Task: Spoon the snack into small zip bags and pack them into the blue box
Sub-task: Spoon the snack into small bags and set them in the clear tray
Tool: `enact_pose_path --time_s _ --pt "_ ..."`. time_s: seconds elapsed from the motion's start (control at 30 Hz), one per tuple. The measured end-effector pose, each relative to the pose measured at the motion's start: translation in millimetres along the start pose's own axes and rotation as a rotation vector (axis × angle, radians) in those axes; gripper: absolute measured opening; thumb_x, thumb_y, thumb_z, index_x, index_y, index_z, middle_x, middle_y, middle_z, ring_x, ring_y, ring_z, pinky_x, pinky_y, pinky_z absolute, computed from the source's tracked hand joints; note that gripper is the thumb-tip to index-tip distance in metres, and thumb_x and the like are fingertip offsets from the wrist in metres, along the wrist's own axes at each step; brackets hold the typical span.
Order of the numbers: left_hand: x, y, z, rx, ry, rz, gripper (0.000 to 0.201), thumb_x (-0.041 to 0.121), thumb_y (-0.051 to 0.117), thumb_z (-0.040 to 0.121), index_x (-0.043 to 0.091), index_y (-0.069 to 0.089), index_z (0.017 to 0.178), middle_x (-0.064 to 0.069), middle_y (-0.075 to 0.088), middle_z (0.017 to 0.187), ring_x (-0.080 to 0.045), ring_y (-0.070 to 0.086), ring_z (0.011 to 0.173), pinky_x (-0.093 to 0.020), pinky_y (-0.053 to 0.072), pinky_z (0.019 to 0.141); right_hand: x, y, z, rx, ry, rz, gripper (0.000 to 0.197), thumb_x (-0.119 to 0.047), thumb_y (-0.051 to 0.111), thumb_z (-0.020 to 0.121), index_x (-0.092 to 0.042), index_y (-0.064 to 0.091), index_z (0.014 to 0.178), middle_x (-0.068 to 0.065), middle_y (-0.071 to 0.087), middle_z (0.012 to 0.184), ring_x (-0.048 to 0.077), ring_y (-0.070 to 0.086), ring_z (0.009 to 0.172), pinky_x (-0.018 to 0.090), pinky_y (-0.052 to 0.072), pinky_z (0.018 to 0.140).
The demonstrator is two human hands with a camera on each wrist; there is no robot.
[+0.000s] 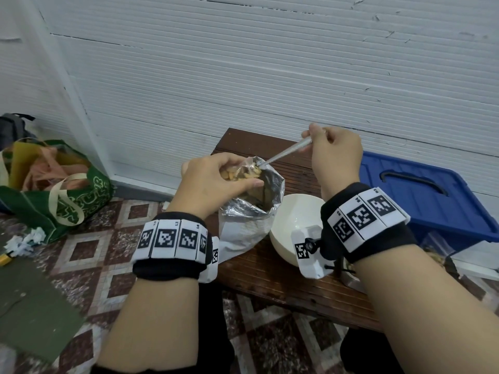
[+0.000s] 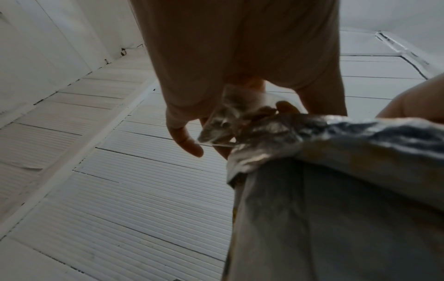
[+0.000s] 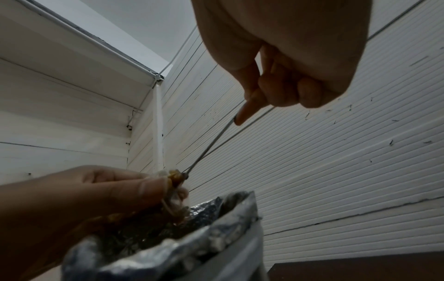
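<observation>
My left hand (image 1: 216, 179) grips a small clear zip bag (image 1: 243, 172) partly filled with yellow snack pieces, holding it just above the open foil snack bag (image 1: 251, 211). My right hand (image 1: 334, 152) pinches the handle of a metal spoon (image 1: 286, 153), whose bowl end dips into the zip bag's mouth. In the right wrist view the spoon (image 3: 211, 146) runs down to the zip bag (image 3: 175, 188) held by left-hand fingers (image 3: 134, 188) over the foil bag (image 3: 187, 247). The left wrist view shows the zip bag (image 2: 230, 117) against the foil bag (image 2: 336, 171). The blue box (image 1: 421, 195) sits at right, lid on.
A white bowl (image 1: 294, 220) stands on the dark wooden stool (image 1: 270, 271) beside the foil bag. A green tote bag (image 1: 56, 193) sits on the tiled floor at left, with crumpled paper (image 1: 24, 240) near it. A white panelled wall stands close behind.
</observation>
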State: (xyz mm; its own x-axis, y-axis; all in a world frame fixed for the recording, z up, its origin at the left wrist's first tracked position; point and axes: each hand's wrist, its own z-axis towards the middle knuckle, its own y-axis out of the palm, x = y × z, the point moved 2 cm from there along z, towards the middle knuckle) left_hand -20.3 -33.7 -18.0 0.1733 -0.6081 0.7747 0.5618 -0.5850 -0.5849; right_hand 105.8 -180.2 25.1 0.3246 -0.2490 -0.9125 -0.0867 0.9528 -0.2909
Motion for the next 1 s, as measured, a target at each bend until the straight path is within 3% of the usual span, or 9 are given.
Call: enact_pose_path --time_s 0.13,0.27,0.37,0.47,0.6,0.73,0.8,0.87,1.0 --pt "-4.4 0.4 0.1 0.026 -0.016 -0.034 0.057 0.089 0.063 0.040 0.049 0.060 0.082 0.025 0.065 0.083 -0.009 0.062 0.095 -0.046 0.046 0.098 -6.8 -6.8 -2.8 0.054 -0.151 0.038 0.025 -0.031 0.051 0.097 -0.028 0.066 0.077 -0.010 0.063 0.060 -0.003 0.057 0.063 0.019 0.044 0.072" --pt "-3.1 -1.3 -0.3 0.043 -0.060 -0.074 0.042 0.060 0.079 0.058 0.037 0.068 0.092 0.020 0.066 0.085 -0.004 0.063 0.088 -0.032 0.050 0.092 -12.3 -14.9 -4.6 0.134 -0.271 0.049 0.022 -0.031 0.052 0.097 -0.027 0.065 0.079 -0.012 0.064 0.067 0.010 0.065 0.074 0.019 0.047 0.073" --pt "-4.6 -2.5 0.2 0.042 -0.067 -0.100 0.041 0.050 0.083 0.063 0.029 0.071 0.096 0.017 0.067 0.085 -0.001 0.064 0.081 -0.011 0.047 0.071 -10.0 -21.6 -2.6 0.194 -0.293 0.067 0.022 -0.028 0.052 0.097 -0.024 0.064 0.080 -0.016 0.061 0.067 0.002 0.064 0.069 0.014 0.046 0.069" --pt "-7.0 -4.2 0.3 0.039 -0.063 -0.130 0.037 0.046 0.083 0.064 0.028 0.072 0.094 0.017 0.068 0.083 0.005 0.062 0.075 -0.003 0.044 0.061 -5.1 -26.2 -3.0 0.231 -0.302 0.033 0.023 -0.027 0.050 0.098 -0.017 0.066 0.084 -0.018 0.057 0.066 -0.011 0.056 0.062 0.004 0.038 0.064" --pt "-8.4 -7.4 -0.9 0.043 -0.055 -0.167 0.025 0.042 0.084 0.066 0.036 0.068 0.083 0.017 0.068 0.081 0.009 0.061 0.072 -0.002 0.045 0.062 1.6 -20.4 -12.1 0.173 -0.315 -0.044 0.022 -0.025 0.053 0.097 -0.014 0.068 0.086 -0.017 0.052 0.061 -0.014 0.051 0.059 0.003 0.034 0.057" --pt "-9.1 -6.8 -1.4 0.053 -0.061 -0.176 0.031 0.043 0.084 0.065 0.031 0.071 0.091 0.016 0.069 0.083 0.005 0.064 0.076 -0.007 0.048 0.066 11.4 -1.9 -29.3 -0.020 -0.379 -0.165 0.019 -0.027 0.058 0.094 -0.015 0.072 0.088 -0.014 0.055 0.059 -0.004 0.051 0.055 0.009 0.039 0.057" --pt "-9.5 -6.7 -1.5 0.055 -0.065 -0.183 0.035 0.044 0.084 0.065 0.028 0.072 0.094 0.014 0.070 0.084 0.003 0.065 0.077 -0.012 0.051 0.069 20.5 9.6 -39.4 -0.119 -0.409 -0.204 0.017 -0.026 0.060 0.092 -0.016 0.074 0.090 -0.007 0.066 0.066 0.004 0.058 0.062 0.027 0.051 0.067" --pt "-10.3 -6.7 -1.3 0.056 -0.071 -0.185 0.039 0.046 0.083 0.065 0.027 0.073 0.097 0.013 0.071 0.087 -0.001 0.066 0.080 -0.017 0.052 0.072 29.6 19.6 -48.4 -0.177 -0.432 -0.226 0.018 -0.027 0.060 0.091 -0.017 0.075 0.090 -0.001 0.071 0.072 0.017 0.064 0.069 0.040 0.052 0.071" --pt "-10.8 -7.6 -1.3 0.063 -0.084 -0.182 0.041 0.048 0.082 0.066 0.026 0.073 0.099 0.012 0.071 0.089 -0.004 0.066 0.083 -0.020 0.052 0.075 33.7 27.7 -51.9 -0.226 -0.427 -0.232 0.020 -0.029 0.059 0.090 -0.016 0.073 0.085 0.004 0.069 0.070 0.023 0.061 0.072 0.041 0.048 0.072"
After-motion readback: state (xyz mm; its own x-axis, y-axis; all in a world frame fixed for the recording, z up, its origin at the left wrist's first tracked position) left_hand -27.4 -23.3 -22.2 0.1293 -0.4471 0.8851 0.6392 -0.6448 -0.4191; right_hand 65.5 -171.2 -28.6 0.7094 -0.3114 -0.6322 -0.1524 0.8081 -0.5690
